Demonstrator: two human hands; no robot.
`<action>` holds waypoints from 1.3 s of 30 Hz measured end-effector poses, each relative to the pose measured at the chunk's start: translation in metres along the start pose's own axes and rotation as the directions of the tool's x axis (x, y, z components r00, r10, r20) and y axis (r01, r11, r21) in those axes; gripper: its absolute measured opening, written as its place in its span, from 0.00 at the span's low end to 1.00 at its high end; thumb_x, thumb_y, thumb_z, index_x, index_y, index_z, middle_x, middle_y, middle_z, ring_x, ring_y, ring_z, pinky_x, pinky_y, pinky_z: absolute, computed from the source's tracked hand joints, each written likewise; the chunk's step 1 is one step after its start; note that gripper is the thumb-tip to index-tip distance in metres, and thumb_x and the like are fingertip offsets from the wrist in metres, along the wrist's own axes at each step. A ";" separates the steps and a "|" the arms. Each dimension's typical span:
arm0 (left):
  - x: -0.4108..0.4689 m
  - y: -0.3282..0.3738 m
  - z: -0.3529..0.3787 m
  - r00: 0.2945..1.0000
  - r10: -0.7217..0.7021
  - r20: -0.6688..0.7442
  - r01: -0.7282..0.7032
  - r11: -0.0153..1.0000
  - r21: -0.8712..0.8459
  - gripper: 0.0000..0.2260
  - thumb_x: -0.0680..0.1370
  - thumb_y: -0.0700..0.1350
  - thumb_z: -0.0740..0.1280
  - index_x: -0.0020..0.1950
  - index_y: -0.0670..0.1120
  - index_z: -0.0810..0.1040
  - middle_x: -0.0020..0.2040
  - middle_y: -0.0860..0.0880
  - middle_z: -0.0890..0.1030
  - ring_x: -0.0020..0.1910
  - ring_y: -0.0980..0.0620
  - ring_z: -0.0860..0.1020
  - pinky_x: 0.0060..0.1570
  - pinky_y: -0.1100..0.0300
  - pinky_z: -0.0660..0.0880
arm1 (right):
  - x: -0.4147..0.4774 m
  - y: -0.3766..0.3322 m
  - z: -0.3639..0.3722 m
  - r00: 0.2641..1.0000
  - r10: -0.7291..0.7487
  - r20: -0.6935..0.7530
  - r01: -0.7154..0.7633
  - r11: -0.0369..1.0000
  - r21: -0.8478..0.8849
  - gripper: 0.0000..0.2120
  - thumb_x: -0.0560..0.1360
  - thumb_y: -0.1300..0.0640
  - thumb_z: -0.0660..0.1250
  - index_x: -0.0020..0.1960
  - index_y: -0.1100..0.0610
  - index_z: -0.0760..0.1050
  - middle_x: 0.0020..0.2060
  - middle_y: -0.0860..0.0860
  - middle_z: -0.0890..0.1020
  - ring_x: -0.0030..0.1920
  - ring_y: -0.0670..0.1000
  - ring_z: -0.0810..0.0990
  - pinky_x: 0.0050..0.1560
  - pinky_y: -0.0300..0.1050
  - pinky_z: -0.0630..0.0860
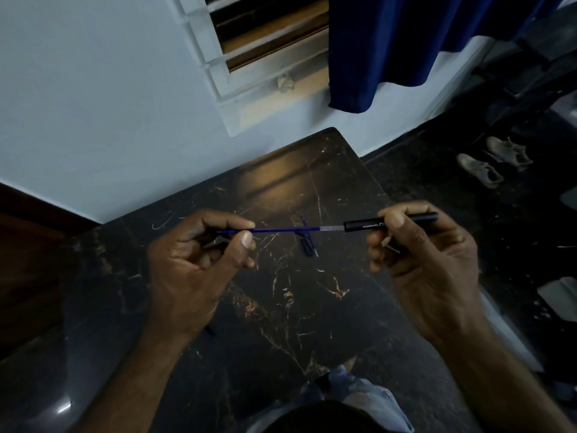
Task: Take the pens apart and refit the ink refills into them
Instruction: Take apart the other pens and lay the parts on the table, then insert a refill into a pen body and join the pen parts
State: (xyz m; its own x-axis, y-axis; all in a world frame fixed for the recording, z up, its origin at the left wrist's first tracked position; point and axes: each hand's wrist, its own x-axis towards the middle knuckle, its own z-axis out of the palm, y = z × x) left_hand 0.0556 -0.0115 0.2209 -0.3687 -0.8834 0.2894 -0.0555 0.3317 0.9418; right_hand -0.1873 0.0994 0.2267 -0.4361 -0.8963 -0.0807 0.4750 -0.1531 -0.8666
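Above the dark marble worktop (281, 292) we pinch a blue refill (287, 229) in our left hand (199, 254), its clear end meeting the black barrel (365, 225) gripped in our right hand (427, 254). Loose pen parts (307, 240) lie beneath, on the worktop.

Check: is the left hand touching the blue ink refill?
Touching. In the head view the left hand pinches the blue ink refill between thumb and forefinger.
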 end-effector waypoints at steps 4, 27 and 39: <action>-0.003 -0.001 -0.001 1.000 -0.005 -0.020 0.005 1.000 -0.006 0.04 0.80 0.44 0.74 0.53 0.46 0.84 0.42 0.50 0.86 0.33 0.51 0.85 0.37 0.62 0.82 | 0.000 0.003 0.004 1.000 0.002 -0.002 -0.002 1.000 0.000 0.07 0.76 0.60 0.71 0.50 0.63 0.79 0.37 0.55 0.85 0.35 0.52 0.83 0.33 0.43 0.80; -0.008 -0.023 0.081 0.975 -0.216 0.057 0.221 0.969 -0.114 0.07 0.83 0.44 0.70 0.45 0.48 0.84 0.35 0.48 0.85 0.30 0.56 0.82 0.29 0.63 0.78 | -0.002 0.036 -0.010 0.979 0.198 -0.049 -0.195 0.979 0.060 0.10 0.73 0.58 0.72 0.50 0.63 0.81 0.38 0.59 0.85 0.34 0.53 0.83 0.33 0.42 0.81; 0.022 -0.086 0.072 0.965 -0.234 0.116 0.234 0.972 0.020 0.18 0.86 0.51 0.60 0.59 0.42 0.85 0.47 0.46 0.88 0.39 0.41 0.85 0.33 0.52 0.80 | 0.028 0.067 -0.025 0.949 0.305 -0.077 -0.255 0.889 0.380 0.08 0.79 0.60 0.66 0.46 0.58 0.84 0.36 0.54 0.84 0.32 0.46 0.81 0.31 0.36 0.78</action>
State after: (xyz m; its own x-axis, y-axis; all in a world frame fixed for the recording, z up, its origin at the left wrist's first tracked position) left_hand -0.0150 -0.0359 0.1335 -0.4506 -0.8919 0.0388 -0.1586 0.1227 0.9797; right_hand -0.1874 0.0742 0.1538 -0.3279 -0.8656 -0.3785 0.8240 -0.0661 -0.5627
